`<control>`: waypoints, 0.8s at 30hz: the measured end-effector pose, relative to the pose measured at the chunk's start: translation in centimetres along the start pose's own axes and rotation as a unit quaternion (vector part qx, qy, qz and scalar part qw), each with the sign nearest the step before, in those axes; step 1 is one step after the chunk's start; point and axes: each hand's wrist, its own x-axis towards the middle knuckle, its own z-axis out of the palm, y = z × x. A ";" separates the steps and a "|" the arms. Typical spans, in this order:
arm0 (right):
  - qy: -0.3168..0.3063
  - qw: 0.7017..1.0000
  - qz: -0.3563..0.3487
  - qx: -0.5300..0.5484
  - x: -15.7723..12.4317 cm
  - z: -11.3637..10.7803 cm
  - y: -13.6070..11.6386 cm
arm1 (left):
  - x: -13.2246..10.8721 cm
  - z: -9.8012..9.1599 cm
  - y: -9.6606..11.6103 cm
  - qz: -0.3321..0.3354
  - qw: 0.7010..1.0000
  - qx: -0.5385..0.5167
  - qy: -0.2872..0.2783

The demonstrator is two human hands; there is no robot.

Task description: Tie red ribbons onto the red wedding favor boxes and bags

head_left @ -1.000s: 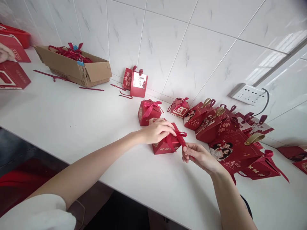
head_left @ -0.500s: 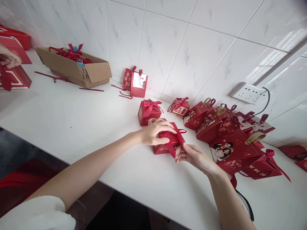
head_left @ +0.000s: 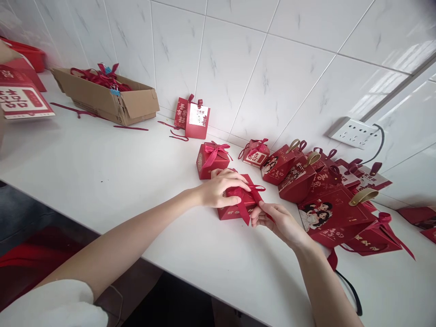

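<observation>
A small red gift box with gold print lies on the white counter. A red ribbon crosses its top, with a loop at the right and a loose tail over the front. My left hand rests on the box top, fingers curled and pinching the ribbon at the crossing. My right hand sits just right of the box, fingers closed on a ribbon end.
A finished red box with a bow stands behind. Several red gift bags are piled at the right by a wall socket. A cardboard carton of ribbons and flat red boxes lie far left.
My right hand moved left toward the box and shifted its grip on the ribbon, leaving a tail over the box front. At far left another person's hand left view and a flat box moved.
</observation>
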 end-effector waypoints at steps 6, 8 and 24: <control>-0.031 0.997 0.003 -0.067 -0.1 0.5 0.1 | -0.1 0.3 0.3 0.005 1.000 0.004 0.027; -0.049 0.996 0.008 -0.076 -0.1 0.5 0.0 | -0.1 0.3 0.2 0.008 1.000 0.002 0.027; -0.115 0.987 0.040 -0.102 -0.6 -0.3 -0.3 | -0.1 0.1 0.4 0.006 1.000 0.018 0.008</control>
